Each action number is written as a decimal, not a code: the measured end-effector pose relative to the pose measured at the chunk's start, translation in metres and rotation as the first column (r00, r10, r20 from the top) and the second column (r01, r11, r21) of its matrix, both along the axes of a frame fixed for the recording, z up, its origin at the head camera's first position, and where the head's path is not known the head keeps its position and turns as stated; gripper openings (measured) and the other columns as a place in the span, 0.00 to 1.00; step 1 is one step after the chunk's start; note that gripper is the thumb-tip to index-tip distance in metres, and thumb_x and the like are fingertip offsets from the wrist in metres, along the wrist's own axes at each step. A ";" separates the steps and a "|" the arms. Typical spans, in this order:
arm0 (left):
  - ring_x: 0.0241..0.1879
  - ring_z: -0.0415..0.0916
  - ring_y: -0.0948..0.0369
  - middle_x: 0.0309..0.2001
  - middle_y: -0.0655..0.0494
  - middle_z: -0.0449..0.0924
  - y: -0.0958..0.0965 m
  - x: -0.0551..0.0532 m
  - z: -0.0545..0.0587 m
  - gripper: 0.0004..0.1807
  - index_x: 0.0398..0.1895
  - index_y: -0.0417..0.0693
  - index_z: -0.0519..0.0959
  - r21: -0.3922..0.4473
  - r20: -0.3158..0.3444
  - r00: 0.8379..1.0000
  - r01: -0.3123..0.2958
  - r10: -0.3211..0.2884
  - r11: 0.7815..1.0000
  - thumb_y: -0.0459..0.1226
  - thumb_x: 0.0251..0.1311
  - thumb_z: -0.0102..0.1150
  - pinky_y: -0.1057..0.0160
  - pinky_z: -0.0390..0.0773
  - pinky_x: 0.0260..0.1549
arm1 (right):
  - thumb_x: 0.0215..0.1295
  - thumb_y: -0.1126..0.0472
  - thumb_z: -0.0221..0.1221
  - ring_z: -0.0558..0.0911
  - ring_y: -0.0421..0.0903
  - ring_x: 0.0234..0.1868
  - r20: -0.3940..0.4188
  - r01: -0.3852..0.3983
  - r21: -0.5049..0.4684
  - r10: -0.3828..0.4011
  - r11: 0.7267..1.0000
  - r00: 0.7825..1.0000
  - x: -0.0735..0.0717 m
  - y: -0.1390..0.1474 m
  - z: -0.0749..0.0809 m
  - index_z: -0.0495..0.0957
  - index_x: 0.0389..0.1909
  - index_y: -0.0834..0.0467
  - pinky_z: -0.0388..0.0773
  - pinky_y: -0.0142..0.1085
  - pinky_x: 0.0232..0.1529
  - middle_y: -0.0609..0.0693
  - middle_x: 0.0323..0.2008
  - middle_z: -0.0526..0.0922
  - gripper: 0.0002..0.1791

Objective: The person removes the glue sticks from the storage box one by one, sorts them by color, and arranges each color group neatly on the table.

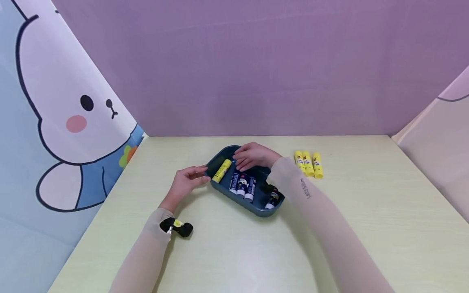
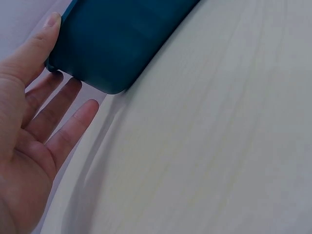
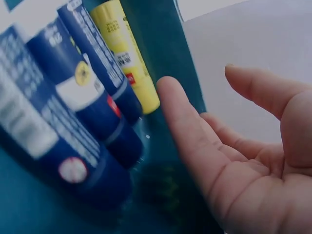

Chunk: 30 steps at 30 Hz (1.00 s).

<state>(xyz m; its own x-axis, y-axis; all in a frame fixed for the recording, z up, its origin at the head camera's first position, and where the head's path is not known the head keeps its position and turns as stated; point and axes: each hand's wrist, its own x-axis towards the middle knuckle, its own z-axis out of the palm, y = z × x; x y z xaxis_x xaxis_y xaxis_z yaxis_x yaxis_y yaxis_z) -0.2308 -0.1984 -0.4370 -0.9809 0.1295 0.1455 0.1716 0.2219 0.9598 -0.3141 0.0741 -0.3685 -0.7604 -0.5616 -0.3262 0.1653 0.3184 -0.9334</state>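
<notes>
A dark blue-green tray (image 1: 224,188) with rounded corners lies slantwise on the table. Inside it are a yellow glue stick (image 1: 222,171) at the left end and three blue glue sticks (image 1: 242,185) side by side. Another dark blue glue stick (image 1: 272,198) lies toward the right end. My left hand (image 1: 186,182) touches the tray's left end, its thumb and fairly straight fingertips at the rim and outer wall. Over the tray's far side, my right hand (image 1: 253,156) holds nothing. In the right wrist view its extended index finger (image 3: 178,109) points near the yellow stick's end.
Three yellow glue sticks (image 1: 308,164) lie side by side on the table (image 1: 234,252), right of the tray. A purple backdrop (image 1: 256,69) stands behind the table's far edge. Patterned cloth (image 1: 73,146) with a cartoon animal hangs at the left.
</notes>
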 end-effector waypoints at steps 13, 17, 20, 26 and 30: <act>0.50 0.82 0.58 0.60 0.40 0.77 0.000 0.001 0.000 0.21 0.54 0.31 0.80 0.018 0.010 1.000 -0.002 0.001 1.000 0.29 0.57 0.71 0.66 0.84 0.44 | 0.77 0.65 0.49 0.78 0.62 0.59 0.193 0.104 -0.070 -0.089 0.992 0.977 -0.003 -0.028 -0.017 0.56 0.71 0.71 0.80 0.45 0.55 0.71 0.59 0.74 0.27; 0.49 0.82 0.61 0.60 0.40 0.77 -0.001 0.001 -0.001 0.21 0.54 0.31 0.80 0.022 0.004 1.000 -0.004 0.004 1.000 0.30 0.57 0.71 0.66 0.83 0.44 | 0.77 0.66 0.49 0.79 0.61 0.58 0.195 0.113 -0.042 -0.103 0.993 0.975 -0.006 -0.033 -0.018 0.59 0.69 0.73 0.82 0.44 0.53 0.71 0.58 0.75 0.25; 0.48 0.82 0.62 0.60 0.40 0.77 -0.002 0.002 -0.001 0.21 0.54 0.31 0.80 0.030 0.001 1.000 0.000 0.000 1.000 0.30 0.57 0.71 0.65 0.84 0.44 | 0.77 0.67 0.49 0.79 0.60 0.58 0.225 0.116 -0.059 -0.100 0.992 0.969 -0.007 -0.036 -0.020 0.57 0.71 0.72 0.81 0.45 0.54 0.70 0.60 0.74 0.26; 0.49 0.82 0.61 0.60 0.40 0.77 -0.003 0.002 0.000 0.21 0.54 0.31 0.80 0.041 0.002 1.000 0.001 -0.001 0.999 0.29 0.57 0.70 0.64 0.84 0.44 | 0.73 0.74 0.51 0.81 0.54 0.48 0.218 0.101 -0.113 -0.075 0.988 0.973 -0.008 -0.040 -0.026 0.57 0.72 0.71 0.79 0.46 0.57 0.69 0.62 0.73 0.29; 0.50 0.82 0.57 0.61 0.40 0.77 -0.003 0.001 0.001 0.21 0.54 0.31 0.80 0.042 0.005 1.000 0.004 -0.005 0.999 0.29 0.57 0.70 0.64 0.84 0.44 | 0.70 0.77 0.52 0.80 0.49 0.40 0.153 0.059 -0.107 -0.042 0.993 0.987 -0.007 -0.043 -0.027 0.62 0.69 0.73 0.79 0.47 0.57 0.67 0.55 0.77 0.27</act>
<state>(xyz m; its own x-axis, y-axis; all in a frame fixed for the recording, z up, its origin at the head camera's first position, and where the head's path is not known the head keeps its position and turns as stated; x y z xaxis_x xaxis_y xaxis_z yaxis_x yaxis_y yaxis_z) -0.2300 -0.2014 -0.4357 -0.9810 0.1277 0.1463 0.1680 0.1804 0.9691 -0.3209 0.0311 -0.3952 -0.7355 -0.5629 -0.3771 0.3196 0.2025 -0.9257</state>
